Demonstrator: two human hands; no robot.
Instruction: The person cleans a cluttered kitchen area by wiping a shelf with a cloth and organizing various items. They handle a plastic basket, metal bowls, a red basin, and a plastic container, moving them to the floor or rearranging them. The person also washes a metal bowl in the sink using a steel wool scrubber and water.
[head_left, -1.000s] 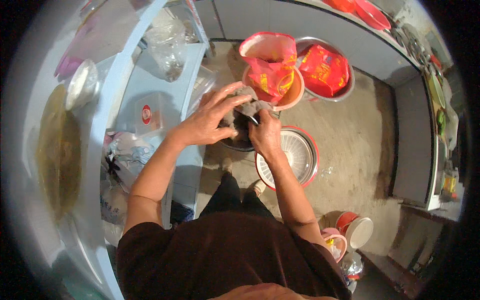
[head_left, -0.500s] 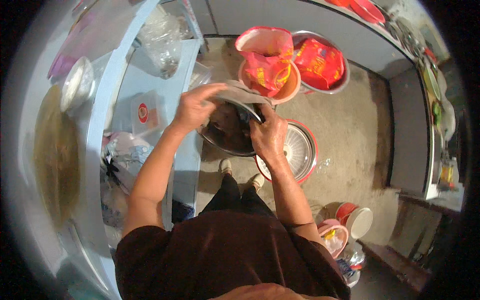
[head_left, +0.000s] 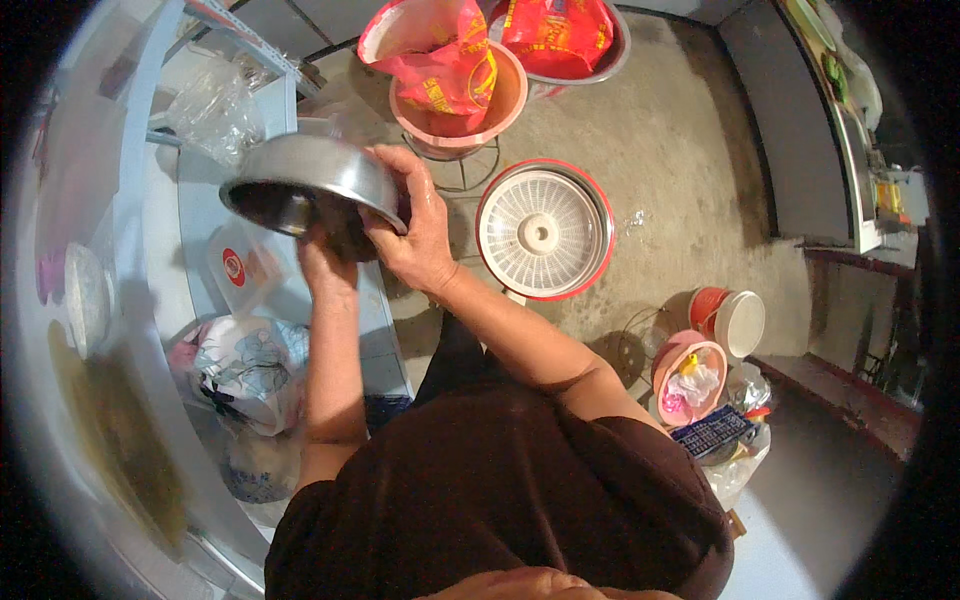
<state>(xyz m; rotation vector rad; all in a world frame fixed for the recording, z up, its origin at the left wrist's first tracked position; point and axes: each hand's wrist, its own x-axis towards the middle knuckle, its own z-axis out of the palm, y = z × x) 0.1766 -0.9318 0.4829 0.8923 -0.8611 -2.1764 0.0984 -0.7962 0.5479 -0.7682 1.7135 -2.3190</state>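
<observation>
A shiny metal bowl (head_left: 320, 165) hangs tilted on its side, left of my body's middle, its dark opening turned down toward me. My right hand (head_left: 415, 230) grips the rim on its right side, thumb at the opening and fingers over the outer wall. My left hand (head_left: 325, 265) reaches up into the opening from below. Its fingers are lost in the shadow inside, so their grip does not show. Something dark brown sits by the lower rim, too dim to name.
A white slotted strainer basket (head_left: 510, 205) sits in a red-rimmed basin (head_left: 612, 230) on the floor. Beyond are an orange tub (head_left: 512, 95) with a red bag (head_left: 450, 85) and a metal basin (head_left: 622, 55). Blue shelving (head_left: 215, 210) stands left; a pink bin (head_left: 665, 365) stands right.
The bowl has moved left and tipped from opening up to lying on its side. My left hand has gone from the rim to the opening. The view has shifted right.
</observation>
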